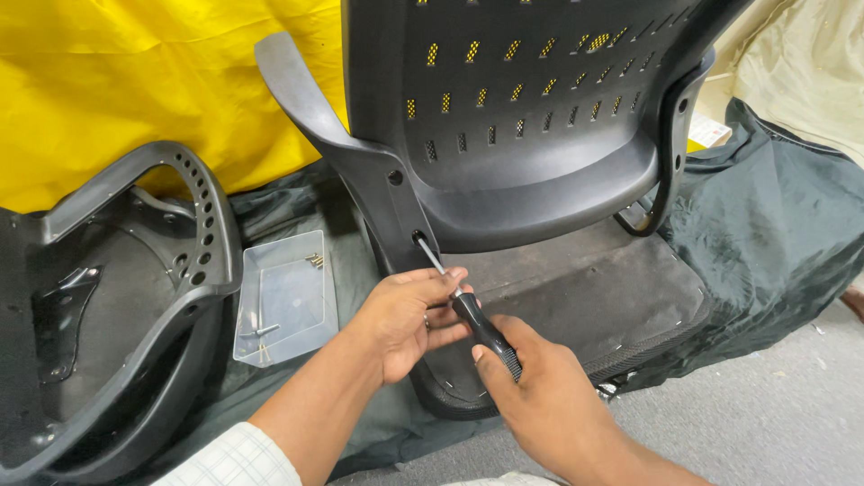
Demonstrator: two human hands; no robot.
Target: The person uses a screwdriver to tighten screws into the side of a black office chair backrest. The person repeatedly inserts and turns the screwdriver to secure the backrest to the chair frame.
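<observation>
Black handle: right hand (pixel 549 405) is closing around the black grip of a screwdriver (pixel 468 310), thumb lying along it, fingers wrapped beneath.
Steel shaft: it is running up and left from the grip, its tip sitting in a screw hole (pixel 418 239) low on the armrest bracket.
Left hand: left hand (pixel 405 319) is cupping the shaft just below the hole, fingers curled loosely round it, fingertips touching the metal where it meets the grip.
Chair back: black plastic chair back (pixel 531 117) with rows of slots is standing upright over the seat; curved left armrest (pixel 306 99) is joining it at the bracket.
Seat: upturned seat base (pixel 585 297) is lying flat under the hands, on dark green cloth (pixel 765 225).
Tray: clear plastic tray (pixel 283 297) is sitting just left of the left hand, holding a few small screws (pixel 315 261).
Second frame: another black chair frame (pixel 117 306) is lying at far left.
Backdrop: yellow sheet (pixel 135 81) is hanging behind.
</observation>
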